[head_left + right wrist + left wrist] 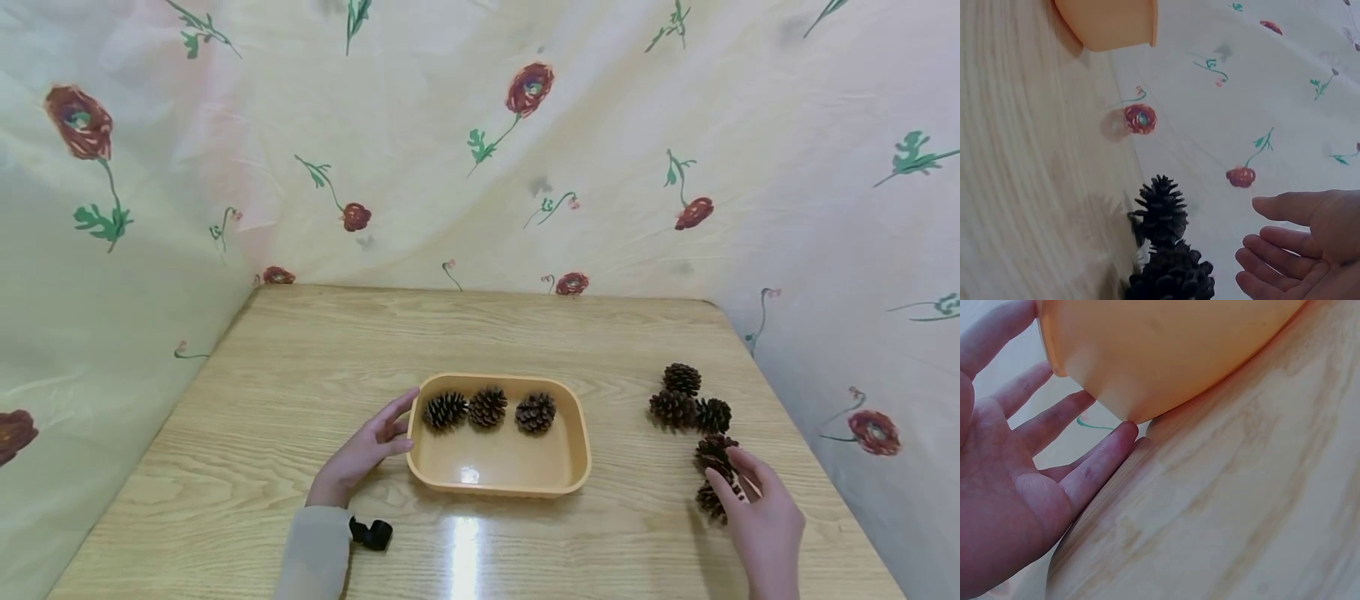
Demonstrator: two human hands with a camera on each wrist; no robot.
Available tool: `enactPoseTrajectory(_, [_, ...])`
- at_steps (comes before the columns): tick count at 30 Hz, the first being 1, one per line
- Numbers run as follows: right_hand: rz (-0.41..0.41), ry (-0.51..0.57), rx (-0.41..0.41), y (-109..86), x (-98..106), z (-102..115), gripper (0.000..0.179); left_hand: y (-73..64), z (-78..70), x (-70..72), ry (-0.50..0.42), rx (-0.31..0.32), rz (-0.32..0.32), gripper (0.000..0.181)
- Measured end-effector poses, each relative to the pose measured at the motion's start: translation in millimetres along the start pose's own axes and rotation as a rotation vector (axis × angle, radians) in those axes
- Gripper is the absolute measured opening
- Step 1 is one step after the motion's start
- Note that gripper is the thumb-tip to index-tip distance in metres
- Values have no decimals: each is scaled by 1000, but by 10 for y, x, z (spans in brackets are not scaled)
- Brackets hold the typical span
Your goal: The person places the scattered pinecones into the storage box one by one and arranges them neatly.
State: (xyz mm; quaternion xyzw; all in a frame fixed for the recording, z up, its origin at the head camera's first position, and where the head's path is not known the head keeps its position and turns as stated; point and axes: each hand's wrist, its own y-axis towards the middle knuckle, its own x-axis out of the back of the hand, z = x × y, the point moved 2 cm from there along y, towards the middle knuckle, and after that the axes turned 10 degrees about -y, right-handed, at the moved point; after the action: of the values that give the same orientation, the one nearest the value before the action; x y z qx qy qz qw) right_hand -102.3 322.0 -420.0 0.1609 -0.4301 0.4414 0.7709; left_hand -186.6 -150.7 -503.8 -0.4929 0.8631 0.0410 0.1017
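Note:
An orange plastic box (498, 479) sits mid-table, with three pinecones (487, 407) in a row along its far side. My left hand (375, 439) rests its spread fingers against the box's left end. In the left wrist view, the fingertips (1124, 429) touch the box wall (1160, 356). Over at the right, several loose pinecones (672, 409) lie grouped on the table. My right hand (765, 508) is above the nearest of these, a pinecone (712, 504) partly hidden by it. In the right wrist view, its thumb and fingers (1279, 253) are apart with nothing between them.
The wood-grain table (315, 358) reflects a bright light streak near its front. A floral cloth (420, 125) hangs behind and along both sides of the table. A black strap piece (372, 534) sticks out from my left wrist.

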Motion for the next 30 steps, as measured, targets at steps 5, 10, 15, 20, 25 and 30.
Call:
enactPoseTrajectory(5, [-12,4,-60,8,9,-142,61,-1,4,5,-8,-7,6,76])
enactPoseTrajectory(10, [-2,12,-96,24,-1,-276,64,4,11,12,-8,-8,6,76])
enactPoseTrajectory(15, [35,10,-125,46,-51,-416,71,8,12,16,-4,-7,6,76])
enactPoseTrajectory(20, [77,-17,-124,69,-102,-483,75,4,6,15,-2,-7,5,76])
enactPoseTrajectory(25, [76,-55,-110,84,-122,-486,74,1,-2,13,-6,-13,8,75])
enactPoseTrajectory(30, [83,-60,-130,95,-128,-498,76,7,8,12,-11,-16,12,75])
